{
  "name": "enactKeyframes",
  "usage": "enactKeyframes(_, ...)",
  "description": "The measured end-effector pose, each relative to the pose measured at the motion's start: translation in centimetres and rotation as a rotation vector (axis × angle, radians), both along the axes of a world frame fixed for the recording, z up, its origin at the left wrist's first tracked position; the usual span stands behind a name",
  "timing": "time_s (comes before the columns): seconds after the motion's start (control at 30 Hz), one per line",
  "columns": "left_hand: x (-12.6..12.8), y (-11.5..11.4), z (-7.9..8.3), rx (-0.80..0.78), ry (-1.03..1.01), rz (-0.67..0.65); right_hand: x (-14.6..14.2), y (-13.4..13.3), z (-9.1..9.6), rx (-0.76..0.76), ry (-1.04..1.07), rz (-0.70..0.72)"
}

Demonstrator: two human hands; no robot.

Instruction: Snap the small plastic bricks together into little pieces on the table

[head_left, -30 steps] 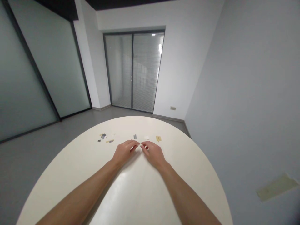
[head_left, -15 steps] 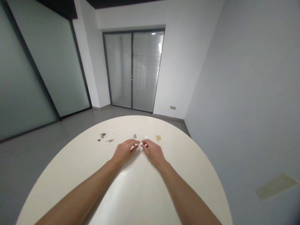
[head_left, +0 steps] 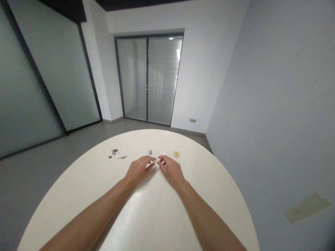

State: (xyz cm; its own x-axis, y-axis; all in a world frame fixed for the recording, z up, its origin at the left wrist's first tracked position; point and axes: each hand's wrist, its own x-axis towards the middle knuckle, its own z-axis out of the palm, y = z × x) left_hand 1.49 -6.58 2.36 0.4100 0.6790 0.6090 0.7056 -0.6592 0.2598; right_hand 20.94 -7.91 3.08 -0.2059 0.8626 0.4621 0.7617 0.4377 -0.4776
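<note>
Held in a close, careful pinch between the fingertips of the left hand (head_left: 138, 170) and right hand (head_left: 171, 170), a tiny white piece (head_left: 156, 160), low over the pale round tabletop (head_left: 65, 209), just beside a grey strip (head_left: 150, 152) and a white scrap (head_left: 163, 153).

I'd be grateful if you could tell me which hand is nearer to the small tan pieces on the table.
The right hand. It lies just short of the tan pieces and slightly to their left in this view, while the left hand is farther left, with the right hand between it and them.
</note>
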Motion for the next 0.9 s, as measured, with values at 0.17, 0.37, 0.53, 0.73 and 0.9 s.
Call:
enactKeyframes(0.17,0.02,-0.08,0.05,0.001,0.002,0.009,0.07,-0.09,0.15,-0.002,-0.006,-0.005)
enactKeyframes(0.37,0.0,-0.22,0.13,-0.036,0.019,0.024,0.09,-0.08,0.1,0.003,0.017,0.083)
enactKeyframes(0.53,0.02,-0.16,0.09,-0.049,0.028,0.022,0.06,-0.11,0.11,0.004,0.017,0.133)
enactKeyframes(0.73,0.04,-0.16,0.01,-0.072,0.021,0.042,0.15,-0.11,0.05,0.034,0.02,0.152)
enactKeyframes(0.9,0.0,-0.1,-0.03,-0.092,0.031,0.045,0.08,-0.17,0.18,0.026,0.013,0.156)
